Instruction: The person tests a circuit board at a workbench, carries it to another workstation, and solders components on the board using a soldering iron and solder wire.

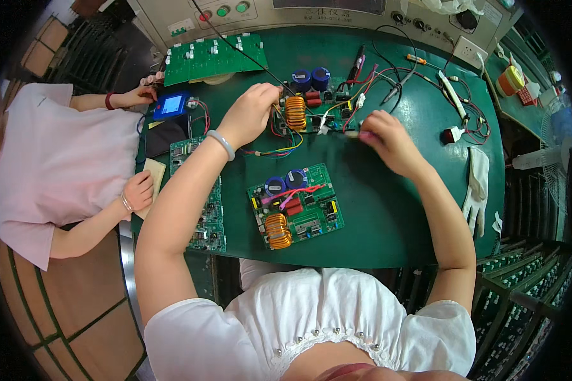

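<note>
A wired circuit board [329, 101] lies at the middle of the bench, carrying a copper-wound coil [295, 113] and two blue capacitors [311, 79]. My left hand [254, 111] is at its left edge beside the coil, fingers closed; its fingertips and whatever they grip are hidden. Off the board's right end, my right hand [389, 141] pinches something small and pale, too blurred to name. Yellow, green and blue wires [285, 149] trail from the board's lower left. Nearer me, a second circuit board [326, 222] of the same kind lies flat, with pink and red leads across it.
At the left, a person's hand [138, 192] rests by a green board [213, 222], below a blue-screened meter [170, 106]. Panelled boards [216, 58] lie far left. A probe [397, 89], screwdriver [424, 60], cable coil [480, 127] and white glove [476, 190] lie right.
</note>
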Action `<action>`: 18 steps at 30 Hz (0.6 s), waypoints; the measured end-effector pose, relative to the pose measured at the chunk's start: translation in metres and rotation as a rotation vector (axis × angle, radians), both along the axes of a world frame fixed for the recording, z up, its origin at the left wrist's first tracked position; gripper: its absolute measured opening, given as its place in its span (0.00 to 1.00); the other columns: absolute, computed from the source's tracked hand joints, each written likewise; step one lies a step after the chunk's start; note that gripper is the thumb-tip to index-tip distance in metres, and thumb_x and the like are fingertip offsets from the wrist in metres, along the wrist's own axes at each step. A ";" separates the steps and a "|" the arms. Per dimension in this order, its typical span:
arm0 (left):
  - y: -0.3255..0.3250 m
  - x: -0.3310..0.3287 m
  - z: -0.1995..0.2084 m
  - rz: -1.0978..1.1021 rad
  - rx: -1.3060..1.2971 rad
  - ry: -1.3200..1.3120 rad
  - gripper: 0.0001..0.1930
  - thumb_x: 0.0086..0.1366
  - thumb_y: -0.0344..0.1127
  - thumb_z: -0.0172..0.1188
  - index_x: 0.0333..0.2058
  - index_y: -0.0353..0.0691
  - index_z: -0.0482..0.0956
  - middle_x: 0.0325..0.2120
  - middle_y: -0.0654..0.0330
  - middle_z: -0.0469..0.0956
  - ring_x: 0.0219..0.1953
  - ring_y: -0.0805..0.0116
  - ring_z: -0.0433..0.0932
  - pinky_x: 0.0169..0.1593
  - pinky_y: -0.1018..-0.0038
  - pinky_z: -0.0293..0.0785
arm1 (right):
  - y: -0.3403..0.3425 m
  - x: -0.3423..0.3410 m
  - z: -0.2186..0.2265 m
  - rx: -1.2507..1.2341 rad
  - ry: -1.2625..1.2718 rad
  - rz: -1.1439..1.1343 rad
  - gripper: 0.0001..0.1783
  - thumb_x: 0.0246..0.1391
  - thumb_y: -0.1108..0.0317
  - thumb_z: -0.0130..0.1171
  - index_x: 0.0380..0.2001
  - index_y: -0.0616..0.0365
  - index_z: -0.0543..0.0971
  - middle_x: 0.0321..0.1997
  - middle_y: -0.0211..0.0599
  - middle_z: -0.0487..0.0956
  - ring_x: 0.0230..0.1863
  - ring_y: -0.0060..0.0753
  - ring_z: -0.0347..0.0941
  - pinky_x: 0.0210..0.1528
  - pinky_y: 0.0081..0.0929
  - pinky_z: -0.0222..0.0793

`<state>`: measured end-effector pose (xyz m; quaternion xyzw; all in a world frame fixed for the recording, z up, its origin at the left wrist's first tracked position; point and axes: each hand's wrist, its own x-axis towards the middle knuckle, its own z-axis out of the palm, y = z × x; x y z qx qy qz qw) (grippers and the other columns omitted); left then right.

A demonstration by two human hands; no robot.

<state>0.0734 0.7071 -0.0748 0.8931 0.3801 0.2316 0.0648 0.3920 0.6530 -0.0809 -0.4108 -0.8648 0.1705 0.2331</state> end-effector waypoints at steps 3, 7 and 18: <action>0.005 -0.004 0.004 -0.035 -0.153 -0.021 0.18 0.53 0.17 0.49 0.44 0.34 0.72 0.47 0.51 0.73 0.53 0.52 0.70 0.56 0.64 0.69 | 0.005 0.007 0.006 -0.398 0.605 -0.158 0.08 0.62 0.66 0.52 0.32 0.59 0.72 0.28 0.29 0.73 0.32 0.27 0.69 0.38 0.28 0.67; 0.010 0.005 0.017 0.113 -0.557 -0.404 0.18 0.57 0.22 0.51 0.49 0.36 0.72 0.51 0.59 0.72 0.59 0.65 0.67 0.62 0.68 0.61 | 0.017 0.015 0.012 -0.331 0.751 -0.087 0.14 0.67 0.61 0.45 0.32 0.59 0.71 0.26 0.27 0.72 0.27 0.21 0.66 0.34 0.23 0.65; 0.009 0.019 0.041 0.173 -1.063 -1.027 0.15 0.63 0.26 0.58 0.48 0.29 0.72 0.45 0.55 0.74 0.47 0.67 0.76 0.52 0.74 0.76 | 0.001 0.075 0.045 -0.553 1.243 -0.224 0.11 0.64 0.61 0.47 0.37 0.57 0.73 0.23 0.26 0.70 0.24 0.17 0.67 0.25 0.16 0.64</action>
